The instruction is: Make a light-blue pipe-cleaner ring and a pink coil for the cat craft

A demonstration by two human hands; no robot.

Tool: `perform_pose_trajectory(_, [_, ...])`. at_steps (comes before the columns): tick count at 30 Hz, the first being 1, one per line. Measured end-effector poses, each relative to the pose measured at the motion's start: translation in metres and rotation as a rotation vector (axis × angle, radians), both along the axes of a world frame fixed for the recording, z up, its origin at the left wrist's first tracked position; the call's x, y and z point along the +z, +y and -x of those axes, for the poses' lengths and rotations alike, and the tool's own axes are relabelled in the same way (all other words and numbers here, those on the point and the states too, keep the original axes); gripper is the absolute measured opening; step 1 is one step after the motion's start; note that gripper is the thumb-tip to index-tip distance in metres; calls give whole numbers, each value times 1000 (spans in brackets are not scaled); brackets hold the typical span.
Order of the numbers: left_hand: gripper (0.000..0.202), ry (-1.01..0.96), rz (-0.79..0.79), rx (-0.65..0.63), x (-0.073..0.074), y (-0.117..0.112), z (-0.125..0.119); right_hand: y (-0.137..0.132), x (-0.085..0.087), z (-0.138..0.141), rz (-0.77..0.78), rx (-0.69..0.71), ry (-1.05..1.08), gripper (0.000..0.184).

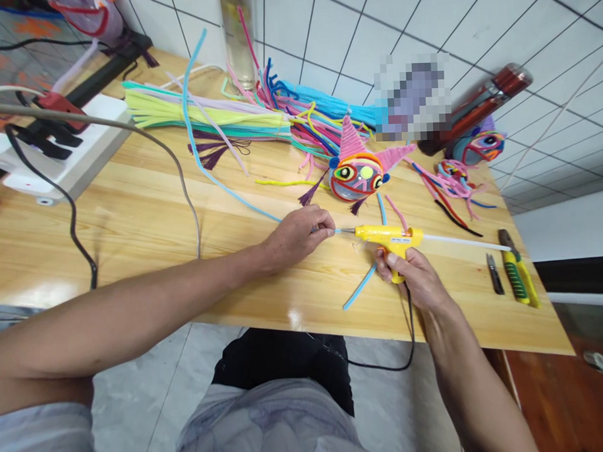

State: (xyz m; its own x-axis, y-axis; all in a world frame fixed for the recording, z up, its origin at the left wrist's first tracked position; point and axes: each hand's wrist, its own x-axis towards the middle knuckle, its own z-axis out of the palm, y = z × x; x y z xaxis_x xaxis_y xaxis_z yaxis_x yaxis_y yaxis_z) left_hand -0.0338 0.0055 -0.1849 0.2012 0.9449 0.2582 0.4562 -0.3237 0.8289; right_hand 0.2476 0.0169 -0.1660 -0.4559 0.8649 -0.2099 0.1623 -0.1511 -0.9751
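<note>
My right hand [407,273] is wrapped round the grip of a yellow hot glue gun [388,235], a white glue stick [465,243] jutting from its back end. The gun's metal nozzle meets the tip of a light blue pipe cleaner [231,199]. My left hand [302,234] pinches that pipe cleaner close to its end, and the rest trails up to the left. Just beyond my hands rests a mask-like ornament [358,174] with pink ears, ringed eyes and purple tassels. A short blue piece [359,288] lies beneath the gun.
Bundles of pipe cleaners [213,117] lie along the wall. At the left sits a white power strip [66,155] with cables. Pliers [518,271] and small snips [494,274] lie at the right. A dark red flask [480,104] leans at the back, near another ornament [477,144].
</note>
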Motion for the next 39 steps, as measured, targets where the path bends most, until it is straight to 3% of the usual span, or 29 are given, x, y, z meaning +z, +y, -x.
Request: perform_pose_trajectory(39, [7,-37,23,32,2,0,1,0,5,3,-9,-19,-31,43])
